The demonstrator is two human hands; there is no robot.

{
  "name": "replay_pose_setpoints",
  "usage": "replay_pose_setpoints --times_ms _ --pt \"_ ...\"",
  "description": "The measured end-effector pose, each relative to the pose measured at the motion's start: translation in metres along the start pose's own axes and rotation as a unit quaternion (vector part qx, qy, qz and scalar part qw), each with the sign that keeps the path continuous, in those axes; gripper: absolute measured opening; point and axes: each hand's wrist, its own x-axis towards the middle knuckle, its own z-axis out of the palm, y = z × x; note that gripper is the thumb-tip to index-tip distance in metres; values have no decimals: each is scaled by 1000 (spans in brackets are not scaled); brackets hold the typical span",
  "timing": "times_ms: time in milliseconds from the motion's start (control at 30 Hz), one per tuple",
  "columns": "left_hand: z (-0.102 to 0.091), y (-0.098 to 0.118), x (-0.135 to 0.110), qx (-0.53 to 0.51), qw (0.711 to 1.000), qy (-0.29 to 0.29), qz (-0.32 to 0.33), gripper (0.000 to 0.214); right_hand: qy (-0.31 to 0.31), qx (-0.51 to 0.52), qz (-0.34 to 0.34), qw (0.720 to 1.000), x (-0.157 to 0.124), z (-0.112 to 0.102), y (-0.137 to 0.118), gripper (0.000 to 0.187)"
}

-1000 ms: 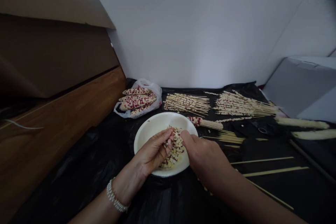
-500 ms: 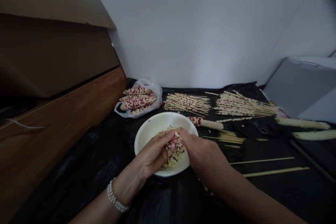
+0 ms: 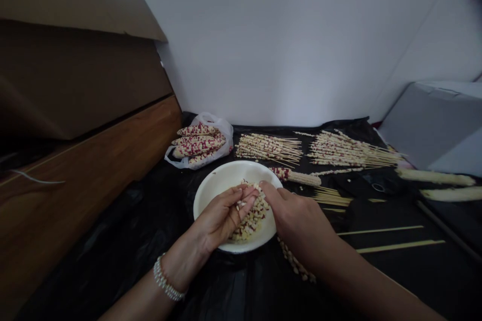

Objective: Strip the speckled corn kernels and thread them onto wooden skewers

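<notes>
My left hand (image 3: 226, 213), with a beaded bracelet at the wrist, is cupped over a white bowl (image 3: 205, 193). Its fingers are curled round a few pale corn kernels. Loose white and dark red corn kernels (image 3: 250, 223) lie in the bowl below. At the bowl's right side my right hand (image 3: 291, 210) is closed, thumb and forefinger meeting the left fingertips at some kernels. From beneath this hand slants a skewer threaded with kernels (image 3: 295, 261); most of its length is hidden by the hand and forearm.
Speckled corn cobs (image 3: 198, 145) sit in a plastic bag behind the bowl. Two piles of kernel-threaded skewers (image 3: 263, 146) (image 3: 335, 150) lie farther right. A partly stripped cob (image 3: 297, 176), bare skewers (image 3: 331, 198) and two pale cobs (image 3: 448, 193) rest on the black sheet. Wooden boards stand left.
My right hand has shifted slightly right, and more of the kernel-threaded skewer shows under it. My left fingers have opened a little around the kernels.
</notes>
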Motion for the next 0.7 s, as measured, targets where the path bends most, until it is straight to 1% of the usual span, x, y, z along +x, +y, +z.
replay_pose_setpoints --times_ms 67,167,333,433,600,700 --pt "0 0 0 5 1000 7 10 16 6 -3 -1 1000 0 0 0 35" --pt "-1 1 1 12 1000 1 14 15 -4 -5 0 1000 1 -1 -2 37" --pt "-2 1 2 18 999 15 23 20 -53 10 5 999 0 -4 -5 39" --pt "-2 1 3 20 999 22 25 20 -72 1 9 997 1 -6 -7 39" --pt "-1 -1 1 24 999 20 23 23 -74 0 10 997 1 -3 -7 36" --pt "0 -1 0 26 999 14 23 23 -64 7 6 998 0 -1 -6 37"
